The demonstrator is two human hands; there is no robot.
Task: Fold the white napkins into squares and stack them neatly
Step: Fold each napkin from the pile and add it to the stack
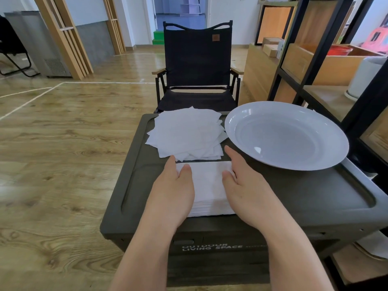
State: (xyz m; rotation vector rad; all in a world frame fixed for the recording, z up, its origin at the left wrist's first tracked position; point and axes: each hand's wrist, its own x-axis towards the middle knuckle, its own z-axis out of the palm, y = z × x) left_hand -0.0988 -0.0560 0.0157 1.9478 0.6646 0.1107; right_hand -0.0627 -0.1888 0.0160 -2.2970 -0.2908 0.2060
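Observation:
A neat stack of folded white napkins (209,190) lies on the near middle of the dark green box lid (294,192). My left hand (174,190) lies flat along the stack's left side, fingers straight, thumb on top of it. My right hand (245,185) lies flat along the stack's right side, thumb resting on the top napkin. Behind the stack sits a loose, fanned pile of unfolded white napkins (186,133).
A large white plate (237,131) sits on the lid's right part, close to my right hand. A black folding chair (198,66) stands behind the box. A black metal shelf unit (315,59) rises on the right. Wooden floor lies to the left.

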